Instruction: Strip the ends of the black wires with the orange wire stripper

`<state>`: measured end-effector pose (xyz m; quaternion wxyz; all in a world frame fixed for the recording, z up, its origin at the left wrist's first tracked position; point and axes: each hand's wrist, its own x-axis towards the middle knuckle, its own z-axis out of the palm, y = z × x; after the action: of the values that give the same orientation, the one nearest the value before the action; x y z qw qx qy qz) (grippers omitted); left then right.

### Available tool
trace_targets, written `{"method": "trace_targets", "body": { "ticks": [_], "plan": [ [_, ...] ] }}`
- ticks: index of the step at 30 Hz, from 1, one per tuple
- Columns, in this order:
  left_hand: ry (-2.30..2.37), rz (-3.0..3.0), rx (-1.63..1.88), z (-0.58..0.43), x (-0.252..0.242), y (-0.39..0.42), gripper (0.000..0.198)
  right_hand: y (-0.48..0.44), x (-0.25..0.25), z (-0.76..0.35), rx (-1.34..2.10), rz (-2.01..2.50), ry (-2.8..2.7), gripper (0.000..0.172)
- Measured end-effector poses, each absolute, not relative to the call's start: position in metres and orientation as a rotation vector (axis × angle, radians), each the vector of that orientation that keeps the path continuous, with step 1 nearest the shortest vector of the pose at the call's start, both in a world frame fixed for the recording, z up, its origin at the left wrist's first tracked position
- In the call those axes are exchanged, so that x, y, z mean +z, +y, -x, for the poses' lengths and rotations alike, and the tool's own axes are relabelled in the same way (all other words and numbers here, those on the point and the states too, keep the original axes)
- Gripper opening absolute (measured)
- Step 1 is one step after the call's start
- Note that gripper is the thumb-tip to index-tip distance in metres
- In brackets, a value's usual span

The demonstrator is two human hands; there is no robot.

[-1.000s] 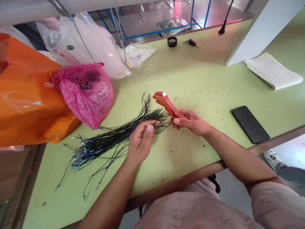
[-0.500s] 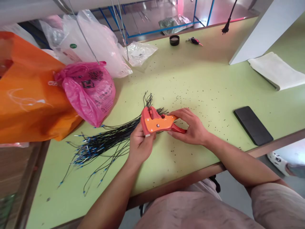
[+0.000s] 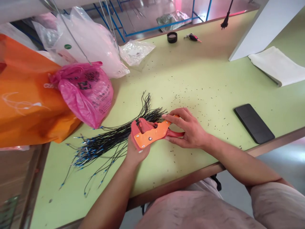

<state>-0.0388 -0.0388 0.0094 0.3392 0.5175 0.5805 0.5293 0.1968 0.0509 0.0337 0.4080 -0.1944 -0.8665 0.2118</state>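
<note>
A red and orange wire stripper (image 3: 152,134) is held between my hands over the table. My right hand (image 3: 192,131) is closed around its handles, fingers on the upper one and thumb side at the lower red one. The head of the tool, on the left, rests against my left hand (image 3: 136,156), which is closed at it; most of those fingers are hidden behind the tool. Behind and left of my left hand lies a bundle of thin black wires (image 3: 111,136) with blue ends fanned out at the left. Their other ends spread just behind the stripper.
Small black offcuts are scattered over the green table (image 3: 202,70). A phone (image 3: 254,123) lies at right, with folded white cloth (image 3: 277,66) beyond. Pink (image 3: 88,92) and orange bags (image 3: 26,105) crowd the left. A black ring-shaped item (image 3: 172,37) and keys (image 3: 193,37) sit at the back.
The head of the wire stripper has moved left and toward me, tilting downward. My left hand's thumb, earlier visible on the tool, is now mostly behind it. The view has shifted slightly.
</note>
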Motion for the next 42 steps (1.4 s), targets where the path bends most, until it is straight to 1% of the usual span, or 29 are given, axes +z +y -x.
{"method": "trace_targets", "body": {
  "ticks": [4, 6, 10, 14, 21, 25, 28, 30, 33, 38, 42],
  "plan": [
    [1.461, -1.255, 1.469, 0.038, 0.015, -0.04, 0.047, 0.052, 0.033, -0.198, 0.439, 0.47, -2.176, 0.072],
    [1.478, -1.257, 1.43, 0.036, 0.017, -0.04, 0.049, 0.053, 0.033, -0.199, 0.394, 0.454, -2.159, 0.074],
    [1.554, -1.299, 1.342, 0.036, 0.017, -0.037, 0.047, 0.052, 0.031, -0.2, 0.38, 0.489, -2.179, 0.073],
    [1.549, -1.338, 1.331, 0.037, 0.02, -0.035, 0.047, 0.05, 0.03, -0.201, 0.403, 0.511, -2.188, 0.07],
    [1.543, -1.295, 1.298, 0.036, 0.019, -0.039, 0.046, 0.047, 0.035, -0.199, 0.399, 0.596, -2.181, 0.058],
    [1.479, -1.2, 1.357, 0.037, 0.026, -0.042, 0.051, 0.044, 0.037, -0.202, 0.399, 0.654, -2.203, 0.049],
    [1.439, -1.107, 1.334, 0.036, 0.034, -0.043, 0.05, 0.043, 0.036, -0.204, 0.411, 0.621, -2.213, 0.046],
    [1.412, -1.073, 1.293, 0.035, 0.037, -0.044, 0.05, 0.044, 0.035, -0.203, 0.406, 0.627, -2.212, 0.047],
    [1.377, -1.061, 1.28, 0.033, 0.037, -0.043, 0.056, 0.047, 0.033, -0.2, 0.334, 0.61, -2.16, 0.051],
    [1.282, -1.049, 1.496, 0.026, 0.043, -0.042, 0.045, 0.048, 0.033, -0.196, 0.238, 0.496, -2.102, 0.056],
    [1.297, -0.86, 1.565, 0.02, 0.052, -0.041, 0.053, 0.048, 0.033, -0.196, 0.202, 0.459, -2.071, 0.06]
  ]
}}
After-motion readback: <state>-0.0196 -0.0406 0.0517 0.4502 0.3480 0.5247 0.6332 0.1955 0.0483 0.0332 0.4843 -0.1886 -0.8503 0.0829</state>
